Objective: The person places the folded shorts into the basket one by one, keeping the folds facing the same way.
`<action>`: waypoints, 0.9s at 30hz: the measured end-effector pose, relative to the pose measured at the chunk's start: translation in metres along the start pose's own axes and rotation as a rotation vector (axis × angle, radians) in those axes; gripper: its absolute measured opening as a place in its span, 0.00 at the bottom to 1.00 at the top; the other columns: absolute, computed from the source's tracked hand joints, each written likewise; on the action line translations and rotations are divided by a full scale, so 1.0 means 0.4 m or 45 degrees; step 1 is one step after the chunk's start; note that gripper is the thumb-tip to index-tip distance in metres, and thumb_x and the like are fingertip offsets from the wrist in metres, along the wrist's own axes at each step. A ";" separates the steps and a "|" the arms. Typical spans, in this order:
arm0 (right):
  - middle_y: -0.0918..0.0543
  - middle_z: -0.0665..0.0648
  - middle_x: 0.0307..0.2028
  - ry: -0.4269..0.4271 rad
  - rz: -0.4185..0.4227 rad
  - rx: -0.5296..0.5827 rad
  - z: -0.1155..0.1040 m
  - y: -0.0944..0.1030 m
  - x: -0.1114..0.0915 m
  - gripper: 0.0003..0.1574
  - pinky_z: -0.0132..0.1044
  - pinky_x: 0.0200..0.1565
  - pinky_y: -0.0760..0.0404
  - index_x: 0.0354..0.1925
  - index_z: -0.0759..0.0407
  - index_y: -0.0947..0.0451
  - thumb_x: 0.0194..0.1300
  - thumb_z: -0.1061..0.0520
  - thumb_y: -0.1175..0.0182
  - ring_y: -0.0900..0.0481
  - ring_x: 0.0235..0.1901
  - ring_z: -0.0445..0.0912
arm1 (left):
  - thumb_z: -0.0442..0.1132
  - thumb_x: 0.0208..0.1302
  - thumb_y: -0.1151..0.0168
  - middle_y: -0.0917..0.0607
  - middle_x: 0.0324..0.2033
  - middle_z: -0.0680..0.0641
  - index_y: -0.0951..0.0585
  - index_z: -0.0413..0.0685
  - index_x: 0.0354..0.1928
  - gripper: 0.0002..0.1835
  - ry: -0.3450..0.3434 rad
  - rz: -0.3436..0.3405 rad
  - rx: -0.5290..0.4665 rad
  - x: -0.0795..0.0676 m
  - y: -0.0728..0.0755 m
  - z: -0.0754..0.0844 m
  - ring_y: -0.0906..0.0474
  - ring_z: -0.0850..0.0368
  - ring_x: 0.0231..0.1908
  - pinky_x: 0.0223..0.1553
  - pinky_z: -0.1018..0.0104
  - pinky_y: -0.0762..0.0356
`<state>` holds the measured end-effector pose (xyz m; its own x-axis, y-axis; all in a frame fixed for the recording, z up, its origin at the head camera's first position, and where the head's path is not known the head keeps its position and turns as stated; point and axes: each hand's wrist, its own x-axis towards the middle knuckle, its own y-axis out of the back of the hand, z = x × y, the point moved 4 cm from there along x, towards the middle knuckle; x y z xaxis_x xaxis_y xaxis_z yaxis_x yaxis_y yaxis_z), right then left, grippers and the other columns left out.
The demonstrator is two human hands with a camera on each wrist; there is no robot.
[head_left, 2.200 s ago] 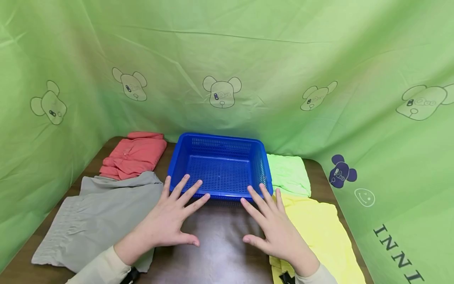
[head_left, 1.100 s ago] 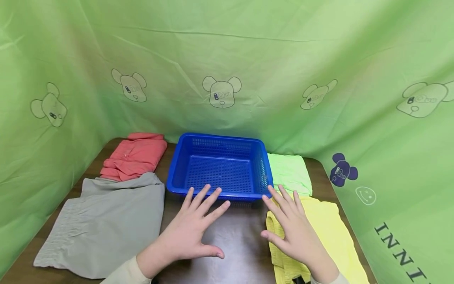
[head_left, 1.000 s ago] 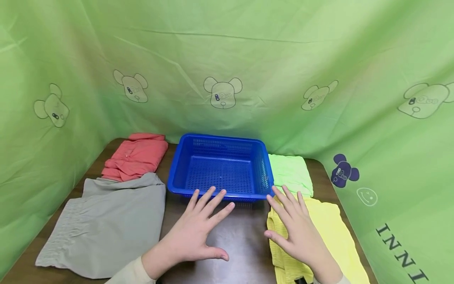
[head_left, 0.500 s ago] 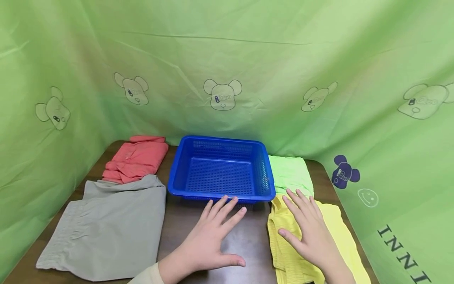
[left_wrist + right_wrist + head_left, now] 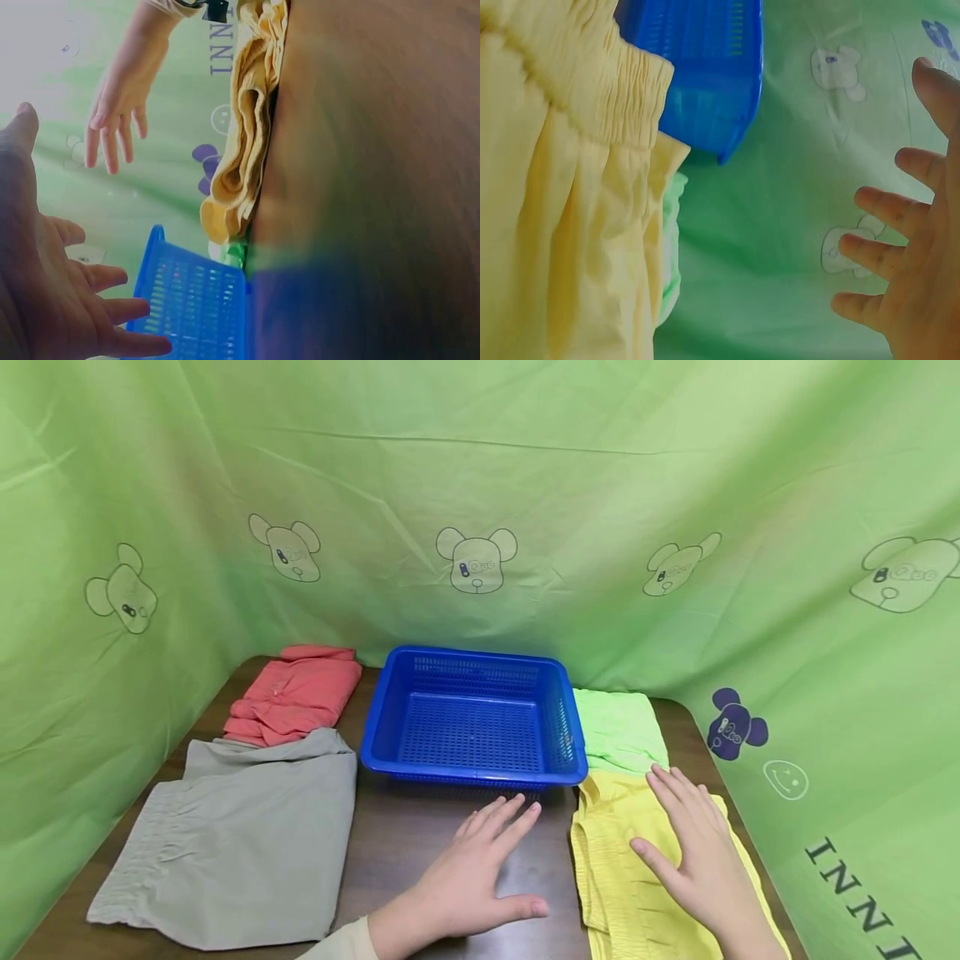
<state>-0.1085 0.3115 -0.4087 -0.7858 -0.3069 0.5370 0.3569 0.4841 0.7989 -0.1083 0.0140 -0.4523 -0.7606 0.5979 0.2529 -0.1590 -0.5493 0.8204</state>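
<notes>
My left hand (image 5: 468, 877) hovers over the brown table in front of the basket, fingers spread and nothing in it. Above the folded yellow garment (image 5: 615, 877), which has a gathered elastic waistband, hangs my right hand (image 5: 701, 860) with straight fingers, apart from the cloth in the right wrist view. A blue plastic basket (image 5: 472, 735) with mesh walls stands bare inside at the back middle. Folded grey trousers or shorts (image 5: 247, 843) with an elastic waist lie on the left. Behind them sits a folded red garment (image 5: 296, 693). A light green folded cloth (image 5: 618, 727) lies right of the basket.
A brown wooden table (image 5: 405, 827) carries everything. Green fabric sheeting (image 5: 480, 485) printed with bear heads walls it in at the back and both sides. The yellow and green cloths lie close to the basket's right side.
Both hands have drifted to the right and slightly nearer, away from the basket's front rim; the right hand is now over the yellow garment. Basket and clothes stay in place on the table.
</notes>
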 end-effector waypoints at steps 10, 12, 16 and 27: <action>0.33 0.61 0.75 -0.038 0.031 -0.019 0.031 0.015 -0.020 0.55 0.42 0.79 0.58 0.77 0.56 0.38 0.56 0.49 0.26 0.47 0.79 0.47 | 0.79 0.62 0.48 0.43 0.79 0.54 0.55 0.74 0.81 0.51 0.112 -0.052 -0.136 0.011 -0.029 0.018 0.42 0.46 0.77 0.67 0.36 0.33; 0.32 0.61 0.74 -0.053 0.033 -0.021 0.037 0.020 -0.023 0.55 0.40 0.79 0.58 0.77 0.55 0.38 0.56 0.49 0.26 0.45 0.78 0.47 | 0.79 0.62 0.48 0.43 0.79 0.55 0.54 0.73 0.81 0.51 0.132 -0.057 -0.163 0.013 -0.036 0.021 0.41 0.46 0.76 0.66 0.36 0.32; 0.33 0.61 0.75 -0.102 0.022 -0.020 0.049 0.030 -0.030 0.55 0.41 0.79 0.58 0.78 0.55 0.39 0.58 0.50 0.26 0.46 0.78 0.46 | 0.78 0.63 0.49 0.40 0.78 0.54 0.52 0.74 0.81 0.49 0.196 -0.072 -0.231 0.017 -0.052 0.022 0.38 0.46 0.75 0.64 0.35 0.29; 0.33 0.63 0.74 -0.214 0.022 0.002 0.088 0.042 -0.057 0.54 0.51 0.78 0.55 0.79 0.50 0.42 0.61 0.55 0.28 0.47 0.79 0.46 | 0.76 0.67 0.50 0.34 0.76 0.50 0.43 0.68 0.80 0.44 0.352 -0.109 -0.443 0.041 -0.089 0.033 0.36 0.47 0.74 0.66 0.40 0.30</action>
<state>-0.1024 0.3555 -0.4169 -0.8531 -0.1573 0.4975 0.3703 0.4892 0.7897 -0.1070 0.0510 -0.4706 -0.8676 0.4972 0.0063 -0.3948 -0.6965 0.5992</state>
